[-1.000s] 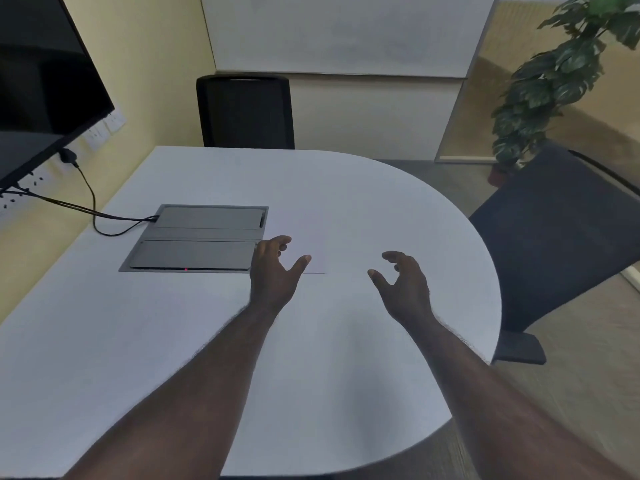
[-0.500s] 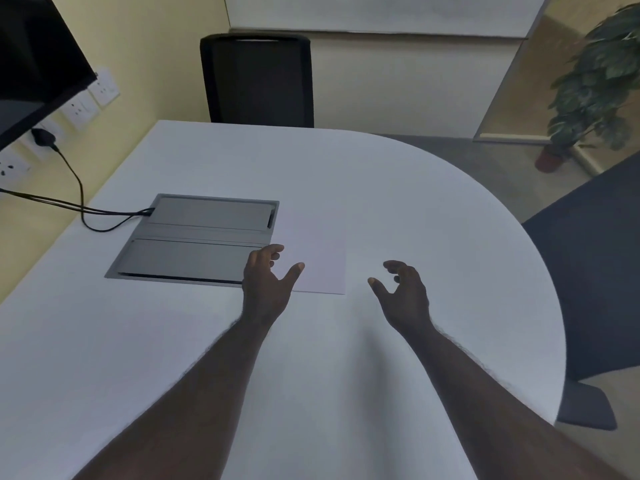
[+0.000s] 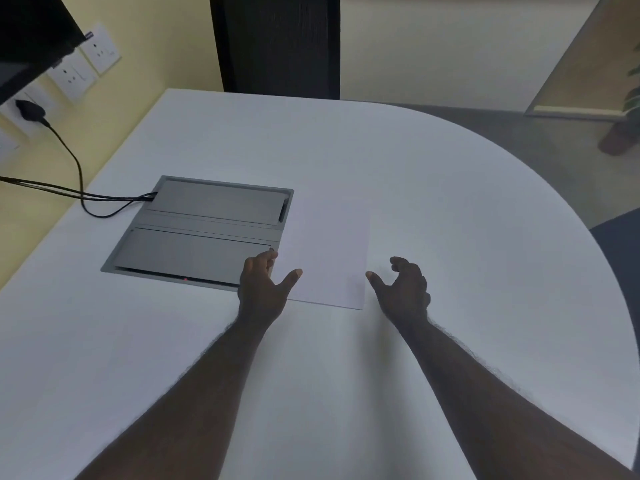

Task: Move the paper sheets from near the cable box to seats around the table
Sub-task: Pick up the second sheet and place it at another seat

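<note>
White paper sheets [image 3: 325, 251] lie flat on the white table [image 3: 450, 209], right beside the grey cable box [image 3: 204, 230]. My left hand [image 3: 265, 289] hovers at the sheets' near left corner, fingers spread, thumb over the paper edge, holding nothing. My right hand [image 3: 403, 289] is just past the sheets' near right corner, fingers curled and apart, empty. How many sheets are in the stack cannot be told.
A black chair [image 3: 277, 43] stands at the table's far side and a dark blue chair [image 3: 620, 251] at the right. Black cables [image 3: 76, 188] run from the cable box to wall sockets [image 3: 79, 67]. A screen corner [image 3: 31, 36] hangs top left.
The view has tilted down and closer to the table. Both hands have moved slightly forward to flank the sheets' near corners; the paper has not moved.
</note>
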`<move>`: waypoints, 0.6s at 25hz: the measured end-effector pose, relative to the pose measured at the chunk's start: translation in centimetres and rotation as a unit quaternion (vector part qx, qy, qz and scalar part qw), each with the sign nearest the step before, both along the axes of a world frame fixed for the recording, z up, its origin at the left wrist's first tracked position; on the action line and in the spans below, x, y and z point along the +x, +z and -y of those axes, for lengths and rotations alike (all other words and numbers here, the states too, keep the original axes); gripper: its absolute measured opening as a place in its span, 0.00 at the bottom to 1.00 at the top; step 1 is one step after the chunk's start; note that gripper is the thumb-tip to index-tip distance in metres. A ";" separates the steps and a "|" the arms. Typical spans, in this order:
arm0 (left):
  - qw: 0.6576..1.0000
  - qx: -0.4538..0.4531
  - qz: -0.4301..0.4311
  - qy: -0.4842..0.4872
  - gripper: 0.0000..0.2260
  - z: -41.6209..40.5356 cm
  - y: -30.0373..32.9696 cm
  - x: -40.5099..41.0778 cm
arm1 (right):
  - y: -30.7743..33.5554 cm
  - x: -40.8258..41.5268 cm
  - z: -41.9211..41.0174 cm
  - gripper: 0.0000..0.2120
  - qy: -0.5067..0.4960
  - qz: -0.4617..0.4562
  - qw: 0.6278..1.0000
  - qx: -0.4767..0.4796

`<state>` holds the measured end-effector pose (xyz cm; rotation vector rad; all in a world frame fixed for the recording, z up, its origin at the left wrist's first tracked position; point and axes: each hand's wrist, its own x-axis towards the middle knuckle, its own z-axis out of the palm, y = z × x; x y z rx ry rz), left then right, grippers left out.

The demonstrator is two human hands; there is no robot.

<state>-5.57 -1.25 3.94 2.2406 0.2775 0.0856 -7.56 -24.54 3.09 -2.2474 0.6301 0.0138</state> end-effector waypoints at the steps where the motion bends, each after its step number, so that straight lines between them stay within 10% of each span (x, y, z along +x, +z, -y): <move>1: 1.000 0.001 -0.006 0.004 0.26 0.2 -0.6 0.5 | -0.7 0.6 -0.1 0.30 0.001 -0.016 1.000 -0.006; 15: 0.984 0.091 -0.142 0.051 0.30 1.2 -6.0 6.9 | -5.6 7.3 -2.5 0.36 -0.007 -0.127 0.991 -0.051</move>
